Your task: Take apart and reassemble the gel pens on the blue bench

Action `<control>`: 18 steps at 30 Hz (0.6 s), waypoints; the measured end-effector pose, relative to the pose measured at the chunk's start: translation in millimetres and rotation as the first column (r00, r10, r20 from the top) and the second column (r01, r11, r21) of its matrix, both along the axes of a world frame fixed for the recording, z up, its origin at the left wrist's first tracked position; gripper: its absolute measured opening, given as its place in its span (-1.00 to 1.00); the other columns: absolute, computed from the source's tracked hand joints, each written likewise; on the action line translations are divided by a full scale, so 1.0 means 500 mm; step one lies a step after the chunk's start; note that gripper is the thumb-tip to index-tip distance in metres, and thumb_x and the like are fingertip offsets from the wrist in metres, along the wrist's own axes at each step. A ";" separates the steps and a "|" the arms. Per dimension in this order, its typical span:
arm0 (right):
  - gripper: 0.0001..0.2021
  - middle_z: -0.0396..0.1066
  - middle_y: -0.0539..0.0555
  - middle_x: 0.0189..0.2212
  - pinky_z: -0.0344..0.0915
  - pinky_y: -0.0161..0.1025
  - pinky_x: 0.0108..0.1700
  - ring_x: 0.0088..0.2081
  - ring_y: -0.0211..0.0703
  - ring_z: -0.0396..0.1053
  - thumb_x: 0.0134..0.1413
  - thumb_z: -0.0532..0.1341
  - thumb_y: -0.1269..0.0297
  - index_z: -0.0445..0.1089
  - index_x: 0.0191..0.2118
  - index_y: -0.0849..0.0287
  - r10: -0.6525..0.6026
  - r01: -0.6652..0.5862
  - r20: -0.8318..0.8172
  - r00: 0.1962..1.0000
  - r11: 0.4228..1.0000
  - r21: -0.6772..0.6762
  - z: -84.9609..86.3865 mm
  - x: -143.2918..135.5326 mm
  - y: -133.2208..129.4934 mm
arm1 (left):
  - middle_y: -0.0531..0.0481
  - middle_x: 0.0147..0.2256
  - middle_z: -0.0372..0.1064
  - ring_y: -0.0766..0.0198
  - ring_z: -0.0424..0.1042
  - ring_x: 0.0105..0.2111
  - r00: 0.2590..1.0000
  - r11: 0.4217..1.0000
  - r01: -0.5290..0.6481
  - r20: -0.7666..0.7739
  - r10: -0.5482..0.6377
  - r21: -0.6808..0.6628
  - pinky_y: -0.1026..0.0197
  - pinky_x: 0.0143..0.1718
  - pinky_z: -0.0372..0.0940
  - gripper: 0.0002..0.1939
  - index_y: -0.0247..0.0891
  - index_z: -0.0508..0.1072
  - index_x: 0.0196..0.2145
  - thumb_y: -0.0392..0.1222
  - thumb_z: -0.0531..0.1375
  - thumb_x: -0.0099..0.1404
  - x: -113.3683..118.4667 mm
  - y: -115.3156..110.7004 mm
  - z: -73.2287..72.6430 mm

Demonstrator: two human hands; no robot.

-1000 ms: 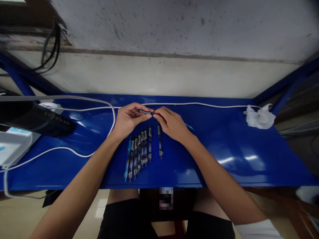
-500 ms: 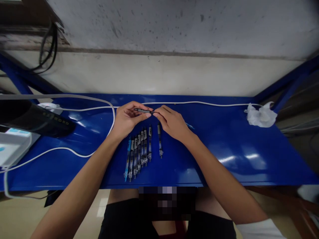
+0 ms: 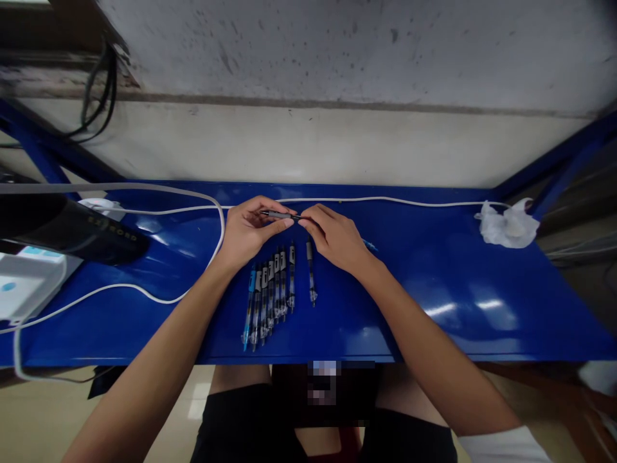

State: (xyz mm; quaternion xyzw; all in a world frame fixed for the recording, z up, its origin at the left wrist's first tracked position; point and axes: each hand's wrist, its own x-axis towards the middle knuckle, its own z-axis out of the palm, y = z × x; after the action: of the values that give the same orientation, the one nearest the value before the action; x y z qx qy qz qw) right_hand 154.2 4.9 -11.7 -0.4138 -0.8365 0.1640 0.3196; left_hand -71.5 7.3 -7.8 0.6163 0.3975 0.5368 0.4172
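A dark grey and black pen (image 3: 278, 215) lies level between my hands over the blue table (image 3: 347, 315). My left hand (image 3: 247, 233) pinches it between thumb and fingers. At its right end, the fingertips of my right hand (image 3: 336, 235) are closed on the dark tip; what exactly they grip there is partly hidden. Below my hands, several clear-barrelled pens (image 3: 270, 296) with grey clips lie side by side in a slanted row, a light-blue pen (image 3: 249, 308) at its left. Another pen (image 3: 311, 273) lies apart, just under my right hand. A blue item (image 3: 370, 245) pokes out beyond my right wrist.
A white cable (image 3: 385, 198) runs along the table's back edge and loops near my left forearm. On the left are a black cylinder (image 3: 106, 231) and a white box (image 3: 29, 283). A crumpled white plastic bag (image 3: 508, 223) lies at the far right. The wall stands behind.
The view has shifted very slightly. Both hands keep the same hold on the pen, and the row of pens is unchanged.
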 end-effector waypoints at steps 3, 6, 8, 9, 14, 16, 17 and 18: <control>-0.76 0.61 0.13 -0.01 0.30 -0.15 -0.14 -0.07 0.02 0.54 0.63 0.10 0.07 0.41 0.10 0.06 -0.021 0.021 -0.006 1.000 1.000 -0.004 0.001 0.001 -0.001 | -0.16 -0.11 0.73 0.00 0.72 -0.07 1.000 1.000 -0.009 -0.029 0.009 0.005 -0.06 0.06 0.61 -0.67 -0.19 0.68 -0.19 0.01 0.60 0.22 0.000 0.000 0.001; -0.75 0.62 0.13 -0.02 0.27 -0.15 -0.17 -0.10 0.00 0.54 0.64 0.08 0.07 0.43 0.04 0.06 -0.031 0.031 0.010 0.999 1.000 -0.005 0.000 0.001 -0.001 | -0.14 -0.12 0.73 0.02 0.72 -0.09 0.998 1.000 -0.021 -0.056 0.022 0.021 -0.04 0.03 0.61 -0.67 -0.19 0.69 -0.19 0.04 0.59 0.23 0.000 -0.001 0.003; -0.72 0.62 0.12 -0.01 0.25 -0.16 -0.17 -0.11 -0.02 0.54 0.67 0.04 0.07 0.44 0.02 0.06 -0.032 0.032 0.014 0.999 0.999 -0.001 0.000 0.001 -0.001 | -0.13 -0.13 0.73 0.03 0.72 -0.10 0.998 0.999 -0.025 -0.065 0.027 0.032 -0.03 0.03 0.60 -0.68 -0.18 0.71 -0.19 0.05 0.58 0.23 0.000 -0.001 0.005; -0.73 0.63 0.12 -0.02 0.25 -0.16 -0.18 -0.11 -0.02 0.54 0.66 0.06 0.06 0.44 0.03 0.06 -0.038 0.038 0.005 0.999 0.999 0.000 0.000 0.001 0.000 | -0.13 -0.13 0.73 0.03 0.72 -0.10 0.997 0.999 -0.027 -0.070 0.030 0.033 -0.02 0.03 0.60 -0.68 -0.18 0.72 -0.18 0.05 0.58 0.24 0.000 -0.001 0.005; -0.76 0.63 0.09 -0.09 0.21 -0.17 -0.21 -0.16 -0.04 0.54 0.65 0.10 0.08 0.44 0.00 0.07 -0.042 0.042 0.003 0.999 0.999 0.015 0.004 0.002 0.000 | -0.12 -0.13 0.74 0.04 0.72 -0.12 0.995 0.999 -0.040 -0.089 0.043 0.029 -0.01 0.01 0.60 -0.69 -0.16 0.74 -0.19 0.06 0.58 0.23 -0.004 -0.001 0.003; -0.73 0.63 0.08 -0.10 0.22 -0.16 -0.20 -0.17 -0.05 0.54 0.66 0.07 0.08 0.45 -0.02 0.07 -0.041 0.041 -0.003 0.999 0.999 0.012 0.004 0.003 0.001 | -0.11 -0.14 0.74 0.05 0.72 -0.14 0.996 0.999 -0.037 -0.082 0.039 0.022 -0.01 -0.01 0.61 -0.69 -0.17 0.74 -0.20 0.04 0.59 0.22 -0.005 0.000 0.002; -0.75 0.63 0.08 -0.10 0.23 -0.16 -0.20 -0.18 -0.05 0.54 0.64 0.11 0.07 0.45 -0.01 0.07 -0.047 0.047 -0.015 0.999 0.999 0.009 0.003 0.004 0.001 | -0.12 -0.14 0.74 0.05 0.72 -0.14 0.996 0.999 -0.035 -0.076 0.036 0.016 0.00 -0.02 0.61 -0.69 -0.17 0.74 -0.20 0.03 0.59 0.22 -0.005 0.001 0.001; -0.77 0.63 0.08 -0.10 0.24 -0.16 -0.19 -0.18 -0.05 0.53 0.61 0.15 0.05 0.44 0.01 0.07 -0.053 0.054 -0.026 0.998 0.999 0.007 0.003 0.004 0.001 | -0.12 -0.15 0.74 0.05 0.73 -0.15 0.997 0.999 -0.034 -0.069 0.035 0.012 0.00 -0.03 0.61 -0.70 -0.17 0.74 -0.20 0.03 0.59 0.21 -0.005 0.001 0.001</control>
State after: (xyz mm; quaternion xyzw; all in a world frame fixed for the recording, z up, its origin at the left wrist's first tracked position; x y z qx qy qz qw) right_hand 156.4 5.6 -10.4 -0.4326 -0.8215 0.1576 0.3363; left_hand -74.2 7.9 -7.4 0.6297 0.4195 0.5243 0.3906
